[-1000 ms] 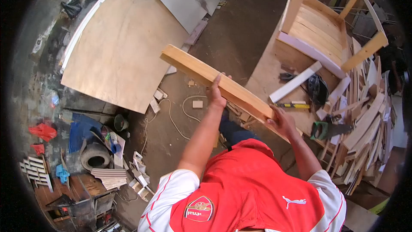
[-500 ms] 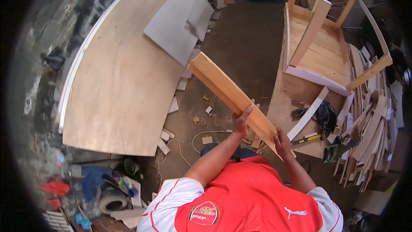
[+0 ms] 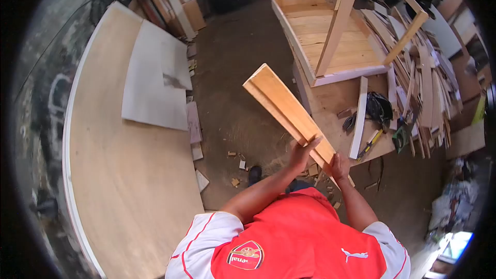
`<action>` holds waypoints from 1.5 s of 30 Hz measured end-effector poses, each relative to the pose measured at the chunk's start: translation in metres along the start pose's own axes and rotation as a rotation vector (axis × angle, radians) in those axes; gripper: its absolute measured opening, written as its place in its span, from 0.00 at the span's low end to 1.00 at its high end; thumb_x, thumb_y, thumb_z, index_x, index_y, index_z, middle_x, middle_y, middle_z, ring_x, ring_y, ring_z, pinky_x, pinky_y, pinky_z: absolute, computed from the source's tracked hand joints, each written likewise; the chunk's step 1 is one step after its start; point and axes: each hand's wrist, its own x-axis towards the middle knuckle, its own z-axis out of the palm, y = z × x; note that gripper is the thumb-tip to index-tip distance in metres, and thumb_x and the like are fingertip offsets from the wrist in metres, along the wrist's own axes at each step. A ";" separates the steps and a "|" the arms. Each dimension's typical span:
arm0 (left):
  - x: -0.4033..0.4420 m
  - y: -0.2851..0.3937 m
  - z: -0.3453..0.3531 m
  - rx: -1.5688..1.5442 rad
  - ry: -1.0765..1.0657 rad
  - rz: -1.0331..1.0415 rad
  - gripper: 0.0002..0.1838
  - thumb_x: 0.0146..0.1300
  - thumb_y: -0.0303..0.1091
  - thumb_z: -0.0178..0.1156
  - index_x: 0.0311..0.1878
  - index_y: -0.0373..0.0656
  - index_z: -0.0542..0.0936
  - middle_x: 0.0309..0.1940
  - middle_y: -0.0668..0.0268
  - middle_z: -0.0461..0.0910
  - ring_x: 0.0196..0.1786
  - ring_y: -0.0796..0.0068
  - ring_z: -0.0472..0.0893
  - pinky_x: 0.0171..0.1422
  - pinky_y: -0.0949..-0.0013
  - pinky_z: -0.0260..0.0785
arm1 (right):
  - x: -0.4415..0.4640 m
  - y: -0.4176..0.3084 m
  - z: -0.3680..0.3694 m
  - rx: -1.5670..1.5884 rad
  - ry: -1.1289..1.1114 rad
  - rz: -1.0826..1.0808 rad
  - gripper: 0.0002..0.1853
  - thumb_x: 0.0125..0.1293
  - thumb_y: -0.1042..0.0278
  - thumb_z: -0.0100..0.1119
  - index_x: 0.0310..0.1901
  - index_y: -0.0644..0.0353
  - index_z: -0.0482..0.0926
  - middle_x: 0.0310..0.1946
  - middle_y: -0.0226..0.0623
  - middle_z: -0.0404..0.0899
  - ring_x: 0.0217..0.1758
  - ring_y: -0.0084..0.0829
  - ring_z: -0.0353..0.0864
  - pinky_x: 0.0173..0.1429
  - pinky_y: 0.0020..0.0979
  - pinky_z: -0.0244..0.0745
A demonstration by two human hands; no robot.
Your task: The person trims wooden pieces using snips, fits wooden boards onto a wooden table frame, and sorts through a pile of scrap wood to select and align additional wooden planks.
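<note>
A long, pale wooden piece (image 3: 287,106) with a lengthwise step or groove slants from the middle of the view down to the right. My left hand (image 3: 302,154) grips it a little below its middle, with the thumb across its upper face. Close to the lower end, my right hand (image 3: 340,167) is closed round its right edge. The far end points up and away from me, above the floor.
A wooden frame with upright legs (image 3: 330,41) rests on a work table (image 3: 325,98) at the upper right. On the table lie a white strip (image 3: 359,119), a black bag (image 3: 380,108) and a yellow tool (image 3: 371,143). Scrap wood (image 3: 426,82) is heaped at right; large panels (image 3: 129,175) stand left.
The view has turned to the right, so the table and frame appear further left. The wooden piece, still in both hands, now points more steeply away from me.
</note>
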 end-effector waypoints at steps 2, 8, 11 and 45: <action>0.008 0.038 -0.024 0.115 -0.042 0.158 0.22 0.66 0.46 0.71 0.52 0.37 0.81 0.41 0.71 0.83 0.42 0.78 0.82 0.48 0.70 0.76 | -0.003 0.006 0.022 -0.122 0.114 -0.057 0.33 0.80 0.40 0.31 0.28 0.59 0.74 0.21 0.47 0.72 0.27 0.55 0.75 0.35 0.50 0.69; 0.074 0.222 -0.086 -0.121 -0.078 0.363 0.42 0.72 0.48 0.65 0.81 0.48 0.56 0.60 0.59 0.79 0.54 0.74 0.81 0.55 0.68 0.79 | -0.032 -0.004 0.047 -0.549 0.423 -0.402 0.11 0.70 0.60 0.61 0.41 0.56 0.71 0.26 0.38 0.74 0.25 0.47 0.76 0.25 0.49 0.69; 0.104 0.248 -0.100 0.187 -0.161 0.436 0.40 0.72 0.38 0.66 0.81 0.44 0.57 0.58 0.60 0.81 0.54 0.77 0.81 0.55 0.71 0.77 | -0.044 0.006 0.053 -0.492 0.314 -0.325 0.16 0.66 0.65 0.65 0.47 0.56 0.68 0.26 0.35 0.73 0.25 0.44 0.76 0.20 0.45 0.68; 0.246 -0.092 -0.043 0.517 0.005 -0.278 0.17 0.73 0.38 0.66 0.58 0.37 0.85 0.47 0.68 0.86 0.42 0.80 0.81 0.41 0.74 0.73 | -0.068 0.107 -0.039 -0.221 -0.024 0.873 0.29 0.78 0.40 0.39 0.41 0.57 0.83 0.42 0.52 0.86 0.50 0.55 0.84 0.55 0.54 0.77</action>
